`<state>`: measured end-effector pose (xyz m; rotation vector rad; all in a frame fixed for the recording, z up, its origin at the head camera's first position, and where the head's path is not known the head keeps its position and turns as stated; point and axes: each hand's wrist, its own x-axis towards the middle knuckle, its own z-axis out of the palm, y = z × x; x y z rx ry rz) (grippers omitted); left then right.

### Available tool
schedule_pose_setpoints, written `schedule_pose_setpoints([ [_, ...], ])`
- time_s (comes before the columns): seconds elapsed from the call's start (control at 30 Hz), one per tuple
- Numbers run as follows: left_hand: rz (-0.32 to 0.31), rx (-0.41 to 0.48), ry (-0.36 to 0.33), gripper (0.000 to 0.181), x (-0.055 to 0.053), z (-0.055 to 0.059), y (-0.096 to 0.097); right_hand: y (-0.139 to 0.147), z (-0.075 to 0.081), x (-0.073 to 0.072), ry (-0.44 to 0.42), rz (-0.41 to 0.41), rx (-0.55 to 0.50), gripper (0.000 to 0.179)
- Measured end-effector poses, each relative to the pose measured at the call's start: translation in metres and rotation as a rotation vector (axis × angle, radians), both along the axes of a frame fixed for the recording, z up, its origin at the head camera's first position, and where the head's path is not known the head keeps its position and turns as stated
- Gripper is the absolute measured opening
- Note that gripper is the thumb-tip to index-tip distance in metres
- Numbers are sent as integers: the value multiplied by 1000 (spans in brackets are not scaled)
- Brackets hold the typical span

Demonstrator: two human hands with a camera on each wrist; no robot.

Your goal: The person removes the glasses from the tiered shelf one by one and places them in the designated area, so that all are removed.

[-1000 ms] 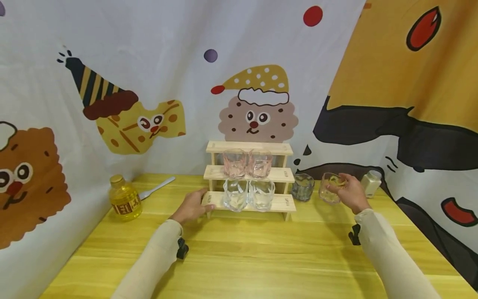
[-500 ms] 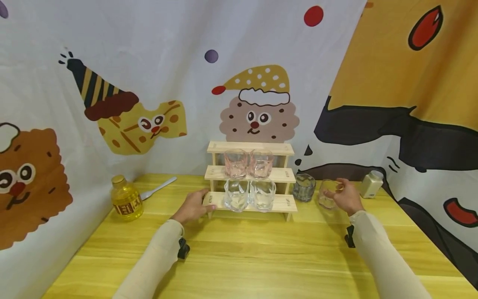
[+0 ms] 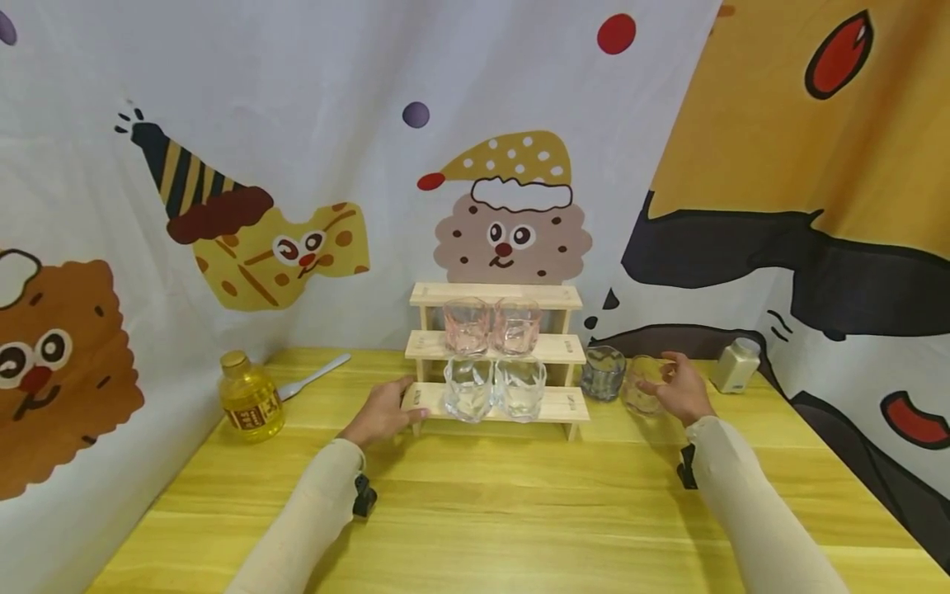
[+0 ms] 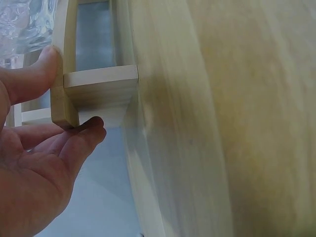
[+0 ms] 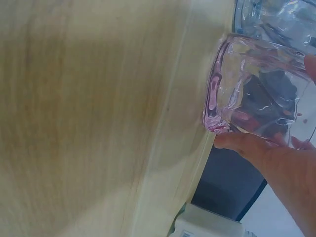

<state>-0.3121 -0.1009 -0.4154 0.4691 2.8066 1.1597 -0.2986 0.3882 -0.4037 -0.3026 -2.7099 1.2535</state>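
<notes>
A small three-step wooden display rack (image 3: 570, 402) stands at the back middle of the table. Two pink-tinted glasses (image 3: 517, 327) sit on its middle step, and two clear glasses (image 3: 467, 392) on the lowest. My left hand (image 3: 381, 412) pinches the left end of the lowest step, thumb (image 4: 47, 61) on top and fingers beneath. To the rack's right, a faint-pink glass (image 5: 264, 94) stands on the table, gripped by my right hand (image 3: 683, 389) between thumb and fingers. A smoky grey glass (image 3: 603, 374) is close beside it on the left.
At the back right stands a white-capped shaker bottle (image 3: 736, 366). On the left are a bottle of yellow oil (image 3: 252, 402) and a white-handled utensil (image 3: 319, 373). A cartoon-printed curtain (image 3: 334, 99) hangs behind the wooden table (image 3: 505, 511).
My right hand has moved slightly left with the faint-pink glass, lowering it beside the grey glass. The left hand has stayed on the rack.
</notes>
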Motion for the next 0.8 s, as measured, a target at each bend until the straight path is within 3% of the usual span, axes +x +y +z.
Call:
schedule_pose_setpoints([
  [0.37,4,-41,-6,73,-1,-1,-3,-2,3,-2,-3,26,42,91],
  [0.57,-1,-55,1,73,-1,0,-2,-1,5,-3,-50,51,55,97],
  [0.8,-2,-47,-2,72,0,0,-2,-2,23,0,-50,137,274,100],
])
